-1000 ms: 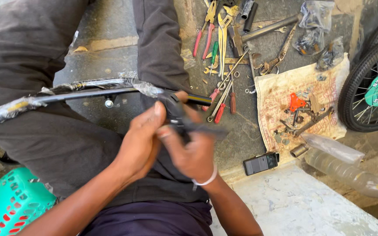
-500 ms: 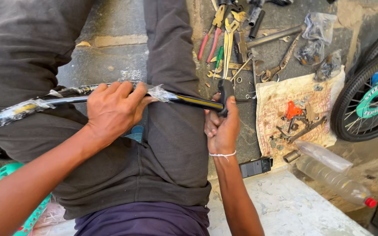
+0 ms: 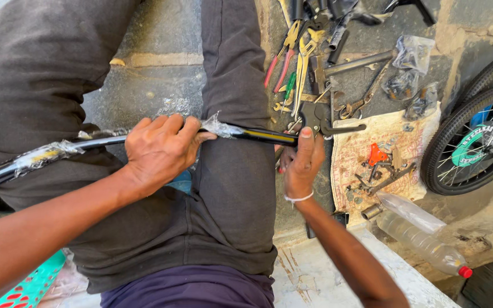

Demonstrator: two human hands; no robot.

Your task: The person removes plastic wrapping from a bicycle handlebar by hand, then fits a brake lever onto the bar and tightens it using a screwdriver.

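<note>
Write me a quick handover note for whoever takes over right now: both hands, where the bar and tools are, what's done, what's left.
Left hand: gripped around the black bar, which lies across the lap.
Right hand: at the bar's end, thumb up by the black fitting.
Tools: pliers and wrenches on the ground ahead; small parts on the cloth; wheel and plastic bottle to the right.
Done: some clear wrap is torn loose.
Left: wrap remnants cling to the bar.

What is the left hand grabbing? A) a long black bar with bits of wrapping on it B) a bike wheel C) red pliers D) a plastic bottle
A: the left hand is wrapped around the long black bar, which lies across the person's lap and has torn clear wrapping clinging to it.
</note>
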